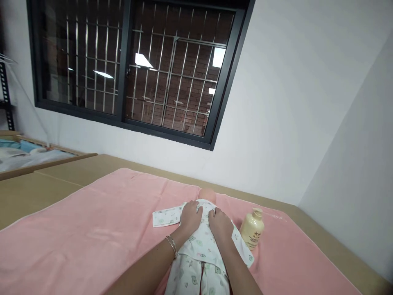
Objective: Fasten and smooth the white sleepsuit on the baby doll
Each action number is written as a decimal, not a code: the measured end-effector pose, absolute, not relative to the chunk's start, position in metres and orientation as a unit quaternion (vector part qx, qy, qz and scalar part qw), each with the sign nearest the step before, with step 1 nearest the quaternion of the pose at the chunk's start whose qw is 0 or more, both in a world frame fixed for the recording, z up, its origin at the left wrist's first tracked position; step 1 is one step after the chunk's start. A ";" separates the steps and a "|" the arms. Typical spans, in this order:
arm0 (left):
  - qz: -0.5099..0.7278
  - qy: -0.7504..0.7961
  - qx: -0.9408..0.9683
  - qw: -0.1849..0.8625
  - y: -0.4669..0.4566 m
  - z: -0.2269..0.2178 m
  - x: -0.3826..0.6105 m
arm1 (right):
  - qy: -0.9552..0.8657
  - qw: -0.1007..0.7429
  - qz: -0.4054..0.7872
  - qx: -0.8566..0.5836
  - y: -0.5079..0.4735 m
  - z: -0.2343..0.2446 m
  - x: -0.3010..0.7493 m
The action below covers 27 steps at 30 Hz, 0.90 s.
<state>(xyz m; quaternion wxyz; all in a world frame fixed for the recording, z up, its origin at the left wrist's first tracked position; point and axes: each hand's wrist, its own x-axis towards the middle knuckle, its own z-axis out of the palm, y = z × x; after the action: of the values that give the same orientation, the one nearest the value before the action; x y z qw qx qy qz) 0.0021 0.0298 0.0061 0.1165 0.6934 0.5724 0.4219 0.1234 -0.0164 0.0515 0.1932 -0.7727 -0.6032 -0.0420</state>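
Clock directions are running from the middle of the top, twelve facing the wall.

One printed white top [202, 243], two sleeves, is lying on one pink blanket [92, 221], sleeves pointing to ten and four. One doll's head [207, 195] is showing at twelve. One pair of matching trousers [186, 272] is lying at six. One pump bottle [252, 231] is standing at three, near the four-o'clock sleeve. One window [125, 73] is spanning the wall at eleven.

Two hands, palms down on the chest: left hand [190, 217] resting at eleven, right hand [221, 223] at two, both forearms reaching forward. Fingers are bending partway; whether they are gripping cloth, cannot tell.

Bracelets [172, 246] are circling the left wrist, number unclear. The lower edge is cutting off trousers and forearms.
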 end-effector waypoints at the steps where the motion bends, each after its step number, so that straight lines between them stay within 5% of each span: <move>1: 0.420 0.580 0.689 0.110 0.029 0.006 0.002 | -0.597 0.183 -0.051 -0.780 -0.018 0.052 0.121; 9: 0.379 0.613 0.689 0.078 0.030 0.006 0.003 | -0.624 0.160 -0.072 -0.761 -0.015 0.051 0.121; 21: 0.462 0.447 0.752 0.143 0.038 0.006 -0.002 | -0.703 0.174 -0.017 -0.690 -0.007 0.051 0.132; 27: 0.431 0.542 0.716 0.088 0.030 0.004 0.003 | -0.601 0.170 -0.058 -0.779 -0.019 0.052 0.111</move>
<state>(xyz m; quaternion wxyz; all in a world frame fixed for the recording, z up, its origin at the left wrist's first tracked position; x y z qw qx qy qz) 0.0028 0.0298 0.0040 0.0880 0.7159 0.5423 0.4308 0.1111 -0.0192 0.0523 0.1695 -0.7791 -0.6008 -0.0577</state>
